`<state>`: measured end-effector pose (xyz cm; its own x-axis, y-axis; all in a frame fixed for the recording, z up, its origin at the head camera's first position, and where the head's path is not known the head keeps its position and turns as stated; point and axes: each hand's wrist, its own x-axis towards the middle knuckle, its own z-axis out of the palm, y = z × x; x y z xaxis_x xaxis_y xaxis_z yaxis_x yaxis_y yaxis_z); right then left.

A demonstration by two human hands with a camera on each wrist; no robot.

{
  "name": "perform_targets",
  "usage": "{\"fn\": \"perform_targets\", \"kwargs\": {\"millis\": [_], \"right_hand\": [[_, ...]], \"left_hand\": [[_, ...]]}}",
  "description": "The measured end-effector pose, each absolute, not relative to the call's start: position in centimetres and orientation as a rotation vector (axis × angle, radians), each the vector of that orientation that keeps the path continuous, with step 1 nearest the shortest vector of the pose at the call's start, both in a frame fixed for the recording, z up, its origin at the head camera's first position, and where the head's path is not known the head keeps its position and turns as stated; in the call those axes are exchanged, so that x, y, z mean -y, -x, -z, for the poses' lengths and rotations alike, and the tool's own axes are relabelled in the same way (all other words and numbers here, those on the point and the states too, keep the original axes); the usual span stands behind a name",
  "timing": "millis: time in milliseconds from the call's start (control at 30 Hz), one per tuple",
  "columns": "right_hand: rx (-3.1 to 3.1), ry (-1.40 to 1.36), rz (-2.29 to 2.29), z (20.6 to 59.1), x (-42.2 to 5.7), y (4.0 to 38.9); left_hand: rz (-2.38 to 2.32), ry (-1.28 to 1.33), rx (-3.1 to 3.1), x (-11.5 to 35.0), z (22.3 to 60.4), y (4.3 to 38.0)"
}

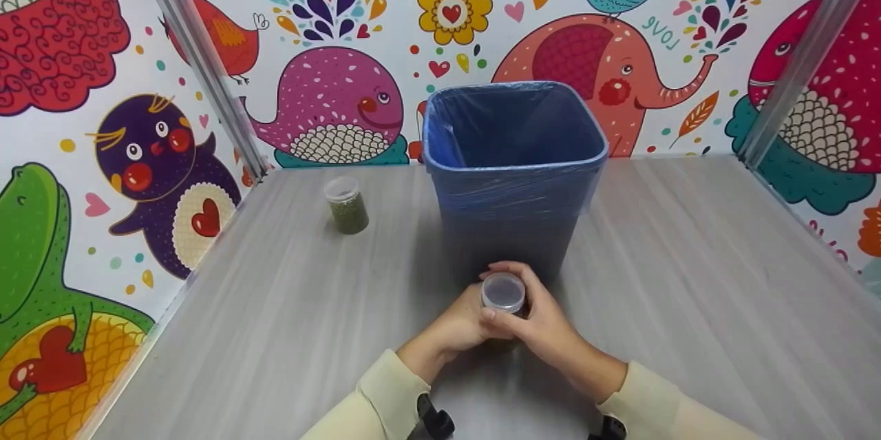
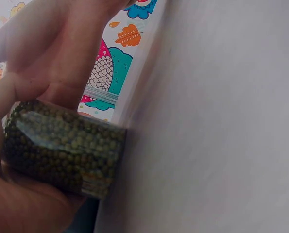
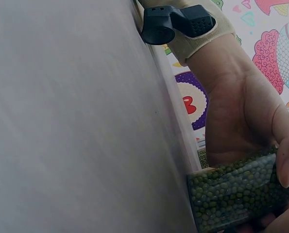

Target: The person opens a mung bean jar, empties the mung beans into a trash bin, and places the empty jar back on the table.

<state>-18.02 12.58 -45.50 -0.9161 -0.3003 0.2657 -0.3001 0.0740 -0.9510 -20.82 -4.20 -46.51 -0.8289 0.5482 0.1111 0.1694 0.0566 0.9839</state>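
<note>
Jar (image 1: 503, 291), clear, lidded, filled with green beans, located between both palms: left hand (image 1: 466, 319) clamped about its left side, fingers partly hidden; right hand (image 1: 548, 321) clamped on its right, thumb across the near side, fingers curved round the far side, opened only to the jar's width. Jar upright, long axis vertical, lid up just above the right thumb, base down at the table (image 1: 296, 330). Lined bin (image 1: 509, 220) just beyond the fingers; second jar (image 1: 349, 213), upright, well apart from them, farther left.
</note>
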Motion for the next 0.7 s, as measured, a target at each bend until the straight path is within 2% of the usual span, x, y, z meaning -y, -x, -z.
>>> {"fn": "perform_targets", "kwargs": {"millis": [700], "right_hand": [[-2.263,0.628,2.116,45.33,-12.42,17.88]], "left_hand": [[-1.852,-0.692,-2.036,3.98,46.42,20.75]]}}
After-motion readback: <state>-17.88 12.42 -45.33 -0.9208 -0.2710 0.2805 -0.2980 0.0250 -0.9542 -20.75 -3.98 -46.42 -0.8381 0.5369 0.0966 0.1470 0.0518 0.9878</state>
